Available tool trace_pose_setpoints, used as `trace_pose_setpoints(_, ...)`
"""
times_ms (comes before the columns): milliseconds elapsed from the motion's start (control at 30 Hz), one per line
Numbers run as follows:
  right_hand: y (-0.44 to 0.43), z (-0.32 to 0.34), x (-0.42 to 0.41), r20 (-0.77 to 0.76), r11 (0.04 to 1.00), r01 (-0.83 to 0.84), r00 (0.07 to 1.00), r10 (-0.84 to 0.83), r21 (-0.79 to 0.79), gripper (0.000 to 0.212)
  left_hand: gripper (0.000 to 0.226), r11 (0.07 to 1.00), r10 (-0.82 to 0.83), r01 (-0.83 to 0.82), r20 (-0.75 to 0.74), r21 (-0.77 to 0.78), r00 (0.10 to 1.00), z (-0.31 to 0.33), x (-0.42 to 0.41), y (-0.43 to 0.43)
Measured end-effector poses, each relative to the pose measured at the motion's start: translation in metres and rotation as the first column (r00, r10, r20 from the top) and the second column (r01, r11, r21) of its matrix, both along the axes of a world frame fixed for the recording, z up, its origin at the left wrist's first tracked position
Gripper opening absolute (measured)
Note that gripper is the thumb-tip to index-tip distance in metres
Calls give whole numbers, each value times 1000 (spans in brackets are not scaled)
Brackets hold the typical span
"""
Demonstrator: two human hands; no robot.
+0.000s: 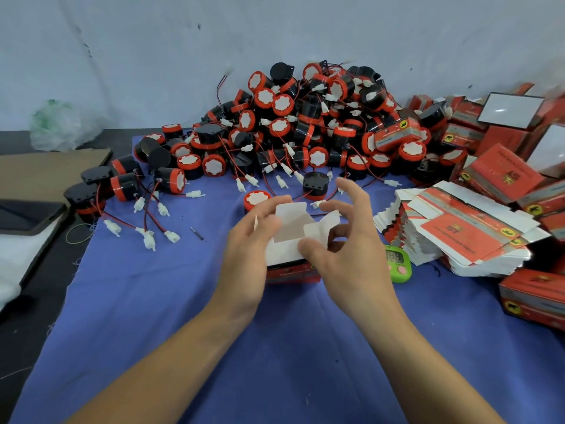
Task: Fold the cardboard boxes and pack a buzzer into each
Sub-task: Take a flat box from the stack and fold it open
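A person's two bare hands work a small box [290,231] at the middle of a blue cloth [146,307], seen from a head-worn camera. The left hand [247,252] grips the box from its left side, fingers curled round the wall and the thumb near the raised back flap. The right hand [348,243] pinches a white side flap, with the thumb on its face and a finger behind it, while the remaining fingers are lifted and loosely curled above. The box stands with its top open (white flaps up, red printed side toward the camera), its base on the cloth. Whether anything lies inside cannot be told.

Behind the hands, a large heap of buzzers [305,127], black bodies with red rims and trailing red-and-black wires ending in white plugs, rises against a pale wall [153,56]. Loose ones spread left across the cloth, and one [256,199] lies face up just behind the box.

To the right, a stack of flat boxes [458,237] leans beside a green timer [397,264]. Made-up boxes [504,175] are heaped beyond the stack and along the right edge.

At left, off the cloth, lie a brown cardboard [46,169] sheet, a crumpled clear bag [55,127] and a thin rubber band [79,233].
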State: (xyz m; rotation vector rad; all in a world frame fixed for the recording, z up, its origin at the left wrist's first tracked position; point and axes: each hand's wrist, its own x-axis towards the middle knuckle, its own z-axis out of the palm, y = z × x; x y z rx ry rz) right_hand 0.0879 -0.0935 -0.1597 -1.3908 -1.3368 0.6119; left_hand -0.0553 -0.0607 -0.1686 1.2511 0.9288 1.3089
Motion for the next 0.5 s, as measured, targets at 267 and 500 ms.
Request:
trace_pose_setpoints(267, 8, -15, 7, -316, 965, -240, 928, 196, -108, 50, 61, 995, 27, -11, -173, 97, 985, -6, 3, 0)
trace_pose_setpoints(500, 15, -15, 23, -589, 842, -519, 730, 348, -146, 37, 62, 998, 61, -54, -193, 39, 979, -6, -4, 5)
